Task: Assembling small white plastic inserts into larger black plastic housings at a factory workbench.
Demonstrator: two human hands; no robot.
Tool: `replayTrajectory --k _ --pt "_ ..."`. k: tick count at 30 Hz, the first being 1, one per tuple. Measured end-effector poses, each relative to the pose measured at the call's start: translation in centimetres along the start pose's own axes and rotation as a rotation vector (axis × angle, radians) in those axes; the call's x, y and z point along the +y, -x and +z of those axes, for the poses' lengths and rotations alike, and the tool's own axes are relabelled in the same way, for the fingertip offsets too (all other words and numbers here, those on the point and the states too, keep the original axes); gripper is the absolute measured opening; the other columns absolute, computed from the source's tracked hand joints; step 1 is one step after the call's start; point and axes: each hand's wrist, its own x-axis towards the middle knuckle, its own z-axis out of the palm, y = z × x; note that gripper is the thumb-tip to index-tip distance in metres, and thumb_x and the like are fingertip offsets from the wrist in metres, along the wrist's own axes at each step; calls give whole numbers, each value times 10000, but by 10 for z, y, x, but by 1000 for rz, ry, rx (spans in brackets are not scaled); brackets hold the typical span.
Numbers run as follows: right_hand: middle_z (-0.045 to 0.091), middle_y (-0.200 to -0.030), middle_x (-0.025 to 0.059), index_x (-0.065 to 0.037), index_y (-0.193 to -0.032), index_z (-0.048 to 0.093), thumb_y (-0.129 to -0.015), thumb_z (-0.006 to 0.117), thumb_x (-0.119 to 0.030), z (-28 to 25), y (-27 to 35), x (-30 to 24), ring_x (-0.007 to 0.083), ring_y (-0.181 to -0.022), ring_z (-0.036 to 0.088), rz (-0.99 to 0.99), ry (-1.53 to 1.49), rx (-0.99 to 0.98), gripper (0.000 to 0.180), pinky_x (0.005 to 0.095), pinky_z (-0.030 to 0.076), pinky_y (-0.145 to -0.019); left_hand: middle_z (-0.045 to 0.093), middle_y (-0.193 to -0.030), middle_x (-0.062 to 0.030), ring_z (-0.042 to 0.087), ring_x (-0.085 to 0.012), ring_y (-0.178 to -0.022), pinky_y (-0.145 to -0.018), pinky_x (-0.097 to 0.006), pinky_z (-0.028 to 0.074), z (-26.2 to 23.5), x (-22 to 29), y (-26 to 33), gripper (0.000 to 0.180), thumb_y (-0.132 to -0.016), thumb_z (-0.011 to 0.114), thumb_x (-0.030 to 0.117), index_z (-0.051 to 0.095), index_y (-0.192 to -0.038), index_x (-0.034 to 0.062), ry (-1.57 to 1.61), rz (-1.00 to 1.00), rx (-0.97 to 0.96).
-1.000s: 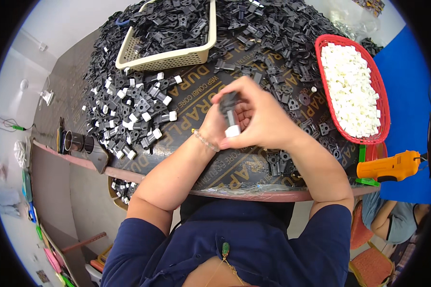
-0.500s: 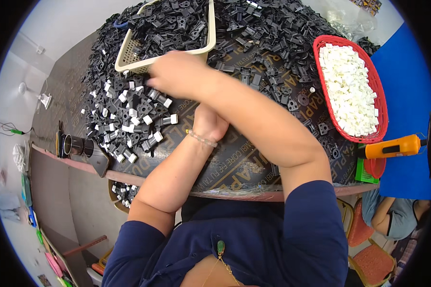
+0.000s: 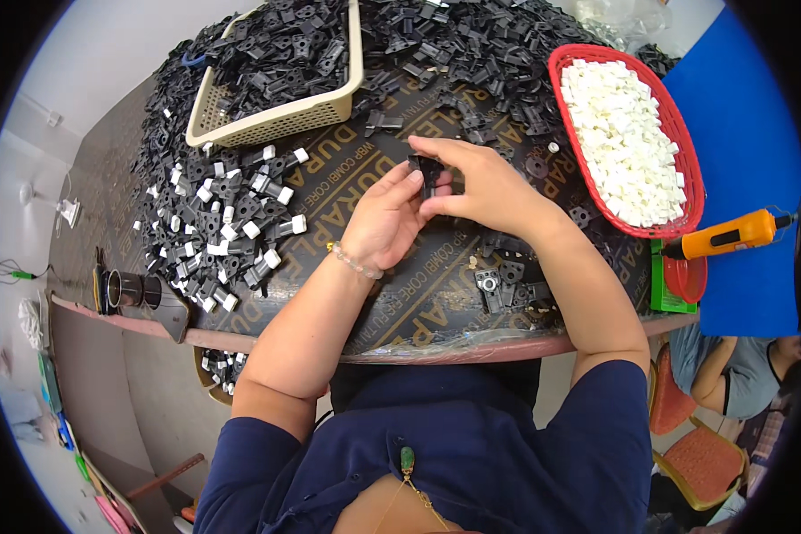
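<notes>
Above the middle of the table, my left hand (image 3: 387,218) pinches a small black plastic part (image 3: 428,171) between thumb and fingers. My right hand (image 3: 485,184) curls round the same part from the right, its thumb below and its index finger above; some of its fingertips are hidden behind the part. A heap of black parts with white caps (image 3: 227,227) lies left of my hands. Beyond it stands a cream plastic basket (image 3: 276,132) full of black parts without caps. To the right, a red basket (image 3: 696,191) holds many small white caps.
More loose black parts (image 3: 498,44) spread over the far table. Several lie by the front edge (image 3: 507,287). An orange power screwdriver (image 3: 730,234) is at the right, above a green box (image 3: 670,289). Dark cups (image 3: 133,289) stand at the left edge. Another person (image 3: 748,374) sits lower right.
My right hand has come back from the capped heap, uncrossing from over my left arm, and now meets my left hand at the black part. The view has shifted slightly.
</notes>
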Motion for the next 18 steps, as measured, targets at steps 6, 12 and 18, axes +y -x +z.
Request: replayTrajectory --k 6,12,18 --pt "682 -954 130 -6 -905 640 -708 831 -147 -53 57 -1 293 -891 657 241 449 -164 309 376 522 -761 642 -1191 -177 650 -242 -1026 -904 -368 546 4 3 -2 364 -1016 547 113 471 -1369 68 -49 84 80" --pt "699 -892 149 -1 -937 627 -561 903 -203 -45 65 -3 345 -916 675 356 490 -503 507 415 523 -790 668 -1041 -134 691 -211 -877 -827 -323 564 16 20 12 333 -1018 481 196 510 -1294 11 -83 -116 -262" --pt "684 -958 162 -6 -1010 586 -634 840 -72 -23 58 13 366 -975 648 304 458 -371 459 435 515 -828 660 -1113 -94 635 -176 -1090 -948 -293 483 15 1 13 342 -1003 550 165 529 -1302 -2 -593 -279 -436"
